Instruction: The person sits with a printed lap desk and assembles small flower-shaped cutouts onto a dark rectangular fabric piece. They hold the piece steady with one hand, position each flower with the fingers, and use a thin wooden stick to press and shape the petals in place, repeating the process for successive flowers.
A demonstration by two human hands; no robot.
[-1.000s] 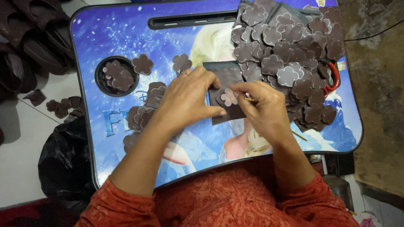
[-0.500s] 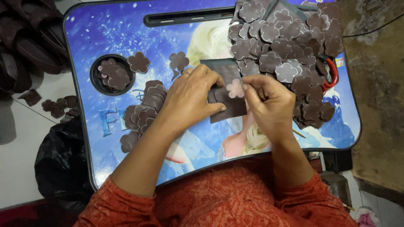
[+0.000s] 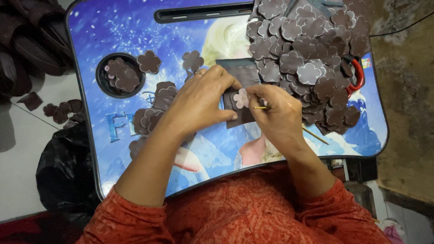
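A blue picture-printed lap desk [image 3: 113,27] with a dark rim, a slot at its far edge and a round cup recess [image 3: 103,86] stands over a pale tiled floor [image 3: 22,149] at left, while a rough brownish, mottled surface [image 3: 402,113] lies at right.

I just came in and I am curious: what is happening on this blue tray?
A person in an orange top works over a blue lap tray. The left hand presses down a dark sheet, on which a pale flower cutout lies. The right hand holds a thin stick beside that flower. A big pile of brown flowers lies at the right, and a few sit in the cup hole.
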